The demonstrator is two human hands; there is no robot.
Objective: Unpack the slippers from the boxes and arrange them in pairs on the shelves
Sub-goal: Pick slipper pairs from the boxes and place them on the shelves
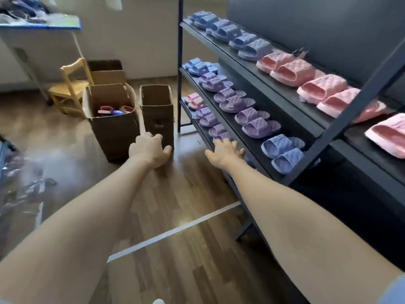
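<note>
On shelves (221, 49), slippers (260, 126) crosswise, toes facing front

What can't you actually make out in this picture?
Head view only:
1. Bottom of the narrow box: its front wall hides it.
2. Inside the rear box: own wall hides it.
3. Near end of the lowest shelf: the right hand covers it.
4. The clutter, left edge: blurred, cut off.

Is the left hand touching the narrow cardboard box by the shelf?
Cannot tell. In the head view the left hand overlaps the lower front of the narrow box, but neither contact nor a gap shows plainly.
</note>
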